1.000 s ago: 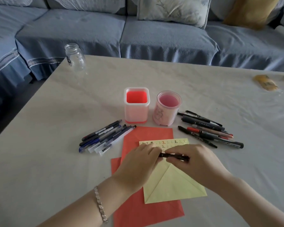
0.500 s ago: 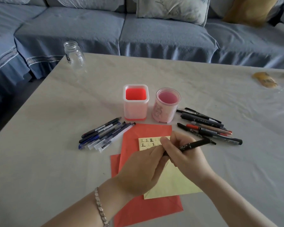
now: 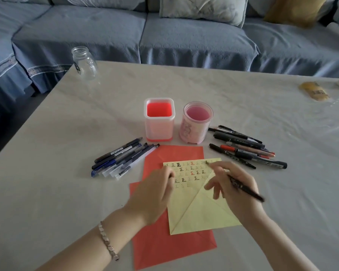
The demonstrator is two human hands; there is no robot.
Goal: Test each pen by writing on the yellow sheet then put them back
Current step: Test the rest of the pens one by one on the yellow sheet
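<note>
The yellow sheet [image 3: 196, 210] lies on a red sheet [image 3: 164, 247], with rows of small written marks along its top. My right hand [image 3: 231, 202] hovers over the sheet's right side and holds a black pen [image 3: 247, 191]; the pen's far end points back to the right and the fingers are blurred. My left hand [image 3: 153, 194] rests on the sheet's left edge with curled fingers, a small dark cap [image 3: 172, 176] showing at its fingertips. A square red pen holder [image 3: 159, 132] and a round pink holder [image 3: 194, 133] stand empty behind the sheets.
Several blue and black pens [image 3: 121, 159] lie left of the sheets, several black and red markers [image 3: 247, 149] lie to the right. A glass jar [image 3: 84, 62] stands at the table's far left corner, a yellow packet [image 3: 314, 91] at the far right. A blue sofa [image 3: 184, 36] runs behind.
The pen came apart between my hands. My right hand took it over the sheet's top and now has swung it round to the right; my left hand drew back to the sheet's left edge.
</note>
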